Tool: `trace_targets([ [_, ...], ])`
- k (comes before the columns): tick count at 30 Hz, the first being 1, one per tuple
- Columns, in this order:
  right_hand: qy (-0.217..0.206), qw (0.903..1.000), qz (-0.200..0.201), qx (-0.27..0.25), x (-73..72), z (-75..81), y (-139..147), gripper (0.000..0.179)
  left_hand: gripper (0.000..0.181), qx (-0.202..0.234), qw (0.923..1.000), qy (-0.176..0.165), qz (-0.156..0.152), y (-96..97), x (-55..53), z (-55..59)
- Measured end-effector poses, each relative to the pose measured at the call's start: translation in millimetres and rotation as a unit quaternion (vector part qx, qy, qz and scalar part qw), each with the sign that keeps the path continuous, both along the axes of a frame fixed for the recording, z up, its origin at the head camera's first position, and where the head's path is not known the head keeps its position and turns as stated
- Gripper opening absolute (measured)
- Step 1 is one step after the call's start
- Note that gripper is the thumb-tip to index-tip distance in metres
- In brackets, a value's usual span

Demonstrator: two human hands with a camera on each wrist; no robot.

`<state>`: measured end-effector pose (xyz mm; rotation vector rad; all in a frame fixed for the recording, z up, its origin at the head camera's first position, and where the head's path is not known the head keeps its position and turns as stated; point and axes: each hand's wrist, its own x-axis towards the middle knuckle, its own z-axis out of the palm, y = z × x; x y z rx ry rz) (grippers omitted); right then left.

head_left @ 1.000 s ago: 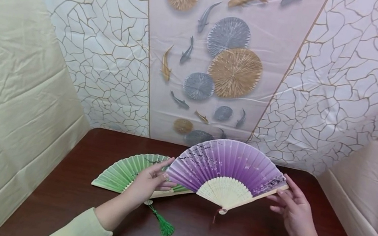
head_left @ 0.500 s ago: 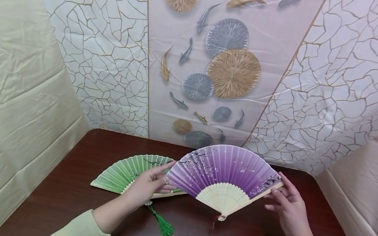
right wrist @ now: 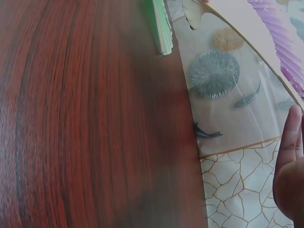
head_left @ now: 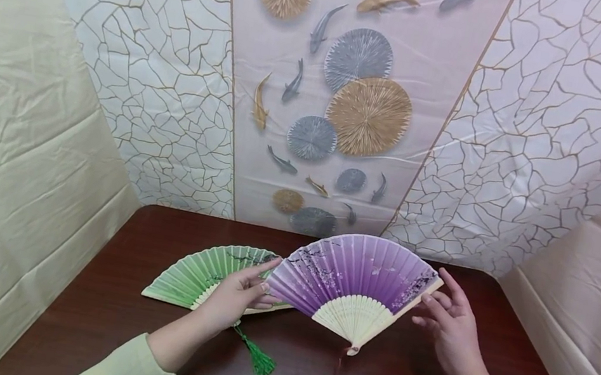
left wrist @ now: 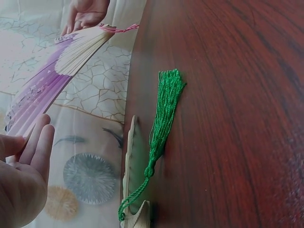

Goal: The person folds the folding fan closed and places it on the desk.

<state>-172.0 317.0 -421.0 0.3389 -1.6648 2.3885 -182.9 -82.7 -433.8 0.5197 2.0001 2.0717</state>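
Note:
A purple folding fan (head_left: pixel 360 273) with a blossom print and pale ribs is spread wide, held up above the table between both hands. My left hand (head_left: pixel 235 294) pinches its left edge between thumb and fingers, which the left wrist view also shows. At the other end, my right hand (head_left: pixel 450 327) pinches the pale outer rib. The fan's pivot points down, with a thin red cord (left wrist: pixel 121 29) hanging from it. Behind my left hand lies a green folding fan (head_left: pixel 196 275), also spread, on the table, partly hidden by that hand. Its green tassel (head_left: pixel 259 358) trails toward me.
The dark red-brown table (head_left: pixel 83 336) has rounded far corners. A patterned cloth backdrop (head_left: pixel 174 99) with fish and round leaves rises behind it. Beige cloth walls (head_left: pixel 20 174) stand on the left and right sides.
The purple fan has come down slightly. My right hand has moved left and inward, so the fan's right edge tilts more steeply and its spread looks a little narrower. My left hand has barely moved.

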Motion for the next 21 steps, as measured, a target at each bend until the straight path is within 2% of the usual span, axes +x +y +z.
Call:
trace_targets([
  [9, -0.003, 0.9998, 0.004, -0.020, -0.1, 2.0, -11, 0.065, 0.052, 0.002, 1.0000, 0.006, -0.007, 0.3, 1.1, 1.8],
  [14, -0.008, 0.9997, 0.011, -0.018, 0.7, 1.3, -16, 0.075, 0.051, 0.008, 0.9999, 0.006, -0.009, 1.0, 1.6, 4.6],
  [21, -0.025, 0.9995, 0.019, -0.008, 2.1, 0.7, -21, 0.087, 0.051, -0.009, 0.9999, 0.006, -0.011, -0.2, 0.8, 10.1],
])
